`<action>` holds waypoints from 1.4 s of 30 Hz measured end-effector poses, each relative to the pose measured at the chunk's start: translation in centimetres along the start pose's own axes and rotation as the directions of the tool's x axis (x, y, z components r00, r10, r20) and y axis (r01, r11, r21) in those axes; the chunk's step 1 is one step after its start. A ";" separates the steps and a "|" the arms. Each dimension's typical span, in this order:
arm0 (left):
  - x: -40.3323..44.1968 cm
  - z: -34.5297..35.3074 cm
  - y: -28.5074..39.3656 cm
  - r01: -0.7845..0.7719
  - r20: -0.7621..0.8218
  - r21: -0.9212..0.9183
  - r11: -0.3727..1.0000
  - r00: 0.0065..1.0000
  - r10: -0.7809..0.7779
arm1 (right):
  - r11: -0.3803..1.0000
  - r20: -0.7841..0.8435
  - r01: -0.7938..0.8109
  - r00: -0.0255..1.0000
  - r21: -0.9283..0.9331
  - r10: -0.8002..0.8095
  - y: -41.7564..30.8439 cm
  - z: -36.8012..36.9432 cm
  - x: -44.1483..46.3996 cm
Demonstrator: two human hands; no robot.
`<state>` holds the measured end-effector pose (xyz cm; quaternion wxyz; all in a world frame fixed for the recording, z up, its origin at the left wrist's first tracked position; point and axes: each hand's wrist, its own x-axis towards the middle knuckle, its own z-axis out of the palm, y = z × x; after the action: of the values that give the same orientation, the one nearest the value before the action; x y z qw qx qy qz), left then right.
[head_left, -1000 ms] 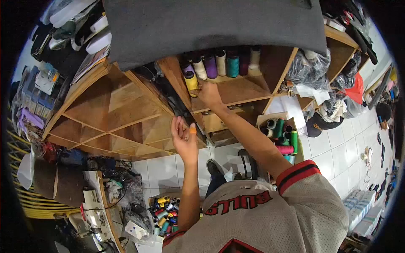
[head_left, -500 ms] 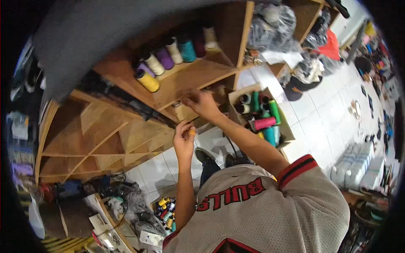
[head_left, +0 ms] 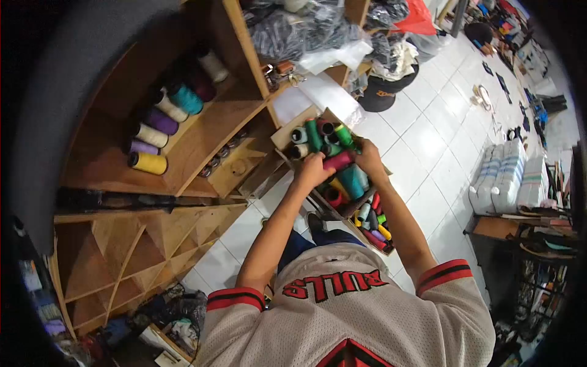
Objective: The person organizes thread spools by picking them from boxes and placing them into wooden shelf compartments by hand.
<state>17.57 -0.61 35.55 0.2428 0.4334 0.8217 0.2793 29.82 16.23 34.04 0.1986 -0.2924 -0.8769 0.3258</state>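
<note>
A cardboard box (head_left: 285, 136) in front of me holds several thread spools. My left hand (head_left: 313, 171) is closed at the near left end of a magenta thread spool (head_left: 339, 161) lying on the others. At the box's right side my right hand (head_left: 369, 158) has its fingers curled inward, close to the magenta spool's other end and to a bright green spool (head_left: 343, 136). What those fingertips grip is hidden. A teal spool (head_left: 351, 181) lies just below, with dark green and white-ended spools towards the back of the box.
A wooden shelf (head_left: 220, 128) at the left carries a row of spools, including a yellow one (head_left: 148, 163). A second box of spools (head_left: 374, 223) sits below the first. Plastic bags (head_left: 299, 33), a black cap (head_left: 386, 92) and white wrapped bundles (head_left: 498, 177) stand farther off.
My view has turned right. Both hands have left the shelf edge and a small compartment there and moved right to the box of spools.
</note>
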 end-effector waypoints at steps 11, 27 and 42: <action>-5.2 1.0 0.9 -0.107 -0.319 0.227 0.968 0.931 0.178 | 0.939 0.130 -0.164 0.969 -0.303 0.211 -2.4 -0.9 2.6; -21.4 -14.6 -4.9 -0.174 -0.692 -0.706 0.687 0.378 -0.615 | 0.747 -0.092 -0.113 0.993 -0.656 0.069 -3.3 3.5 0.9; -15.0 -20.8 -8.4 0.112 -0.964 -0.246 0.963 -0.134 -0.231 | 0.931 0.218 -0.044 0.975 0.363 -0.040 -18.6 -1.3 -0.4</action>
<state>7.01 -22.45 47.35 -0.3961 -0.0392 0.7651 0.5061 23.73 5.06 47.70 0.1500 -0.2130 -0.8172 0.5141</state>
